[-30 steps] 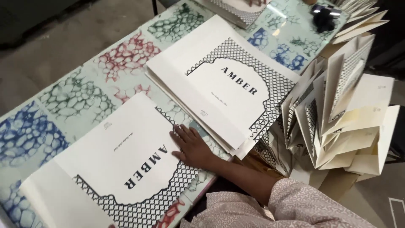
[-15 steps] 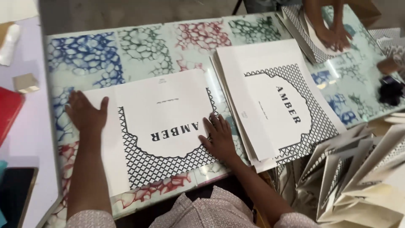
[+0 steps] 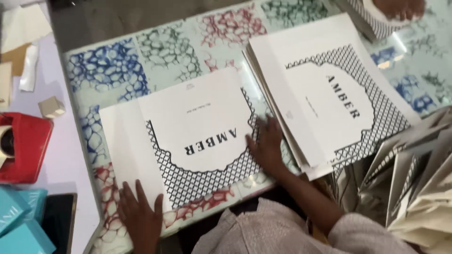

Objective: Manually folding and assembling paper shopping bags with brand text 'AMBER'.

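Note:
A flat white card sheet (image 3: pixel 193 136) with a black lattice print lies in front of me on the patterned table (image 3: pixel 113 75). My left hand (image 3: pixel 139 214) rests palm down on the sheet's near left corner, fingers spread. Pressing flat on its right edge is my right hand (image 3: pixel 266 143), beside a stack of the same printed sheets (image 3: pixel 329 94). Neither hand grips anything.
Folded white paper bags (image 3: pixel 419 183) stand bunched at the right. A red tape dispenser (image 3: pixel 23 146), teal boxes (image 3: pixel 21 226) and a dark phone (image 3: pixel 59 218) sit on the white surface at the left. Another person's hand (image 3: pixel 400 7) rests on a sheet at the top right.
My left hand has slid from the sheet's far left edge down to its near left corner. My right hand stays on the right edge. The view shifted slightly.

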